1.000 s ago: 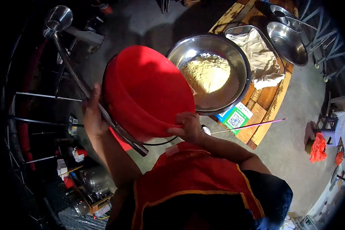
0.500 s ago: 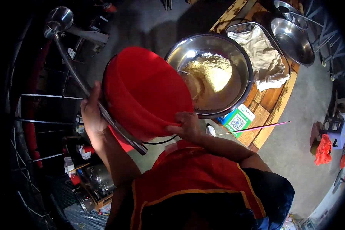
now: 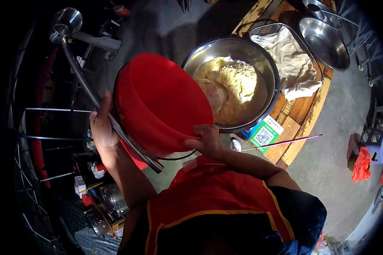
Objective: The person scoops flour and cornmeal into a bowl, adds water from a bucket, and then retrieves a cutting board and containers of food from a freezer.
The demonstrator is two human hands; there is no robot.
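A red bucket is tilted toward a wide steel basin, its rim over the basin's left side. Clear liquid runs from it onto a pale yellow heap of flour, which stands in pooled liquid. My right hand grips the bucket's near rim, fingers closed. On the bucket's left side, my left hand is wrapped round the long handle of a steel ladle and presses it against the bucket. The ladle's cup points away at the upper left. Part of the left fingers is hidden.
Right of the basin, a wire basket holds a cream cloth on the wooden table. Steel bowls stand at the far right. A QR code card and a thin pink stick lie near the table's front edge.
Liquid has spread further through the basin, and the flour heap looks wetter and smaller. The bucket and both hands have stayed almost still.
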